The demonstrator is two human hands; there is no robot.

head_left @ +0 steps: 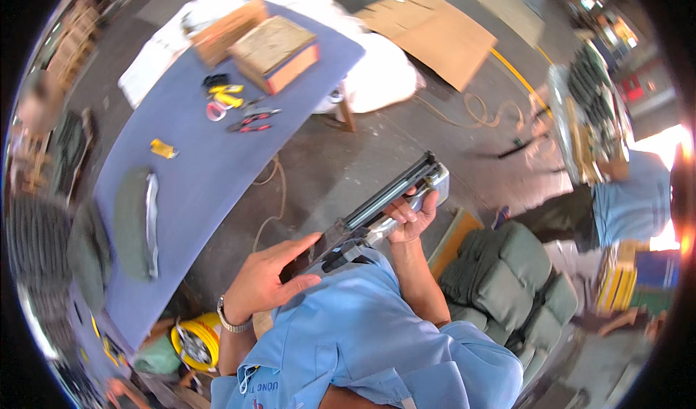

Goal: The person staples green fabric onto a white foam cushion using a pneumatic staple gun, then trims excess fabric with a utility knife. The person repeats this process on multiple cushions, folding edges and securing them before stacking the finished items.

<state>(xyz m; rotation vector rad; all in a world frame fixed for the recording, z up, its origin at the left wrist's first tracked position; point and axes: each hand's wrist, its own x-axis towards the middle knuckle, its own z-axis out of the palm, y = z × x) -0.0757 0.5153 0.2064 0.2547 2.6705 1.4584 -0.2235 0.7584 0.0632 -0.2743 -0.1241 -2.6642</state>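
- Handling the stapler [375, 211] looked like the step in hand, maybe checking or loading its long rail, couldn't tell which. It was up in front of the shirt [348, 315], off the table [196, 184].
- Right hand [410, 220]: fingers curled round the body near the far end. Left hand [264, 282]: fingers and thumb well apart, index against the near end, not gripping as far as I could see.
- Next move, I'd guess, called for the right to hold steady while the left worked that end.
- The table had a cushion [132, 224], pliers [255, 123] and a box [279, 54].
- Nothing blocked the hands, but a cushion stack [504, 271] sat near the right elbow and a hose [283, 192] lay on the floor [341, 166].
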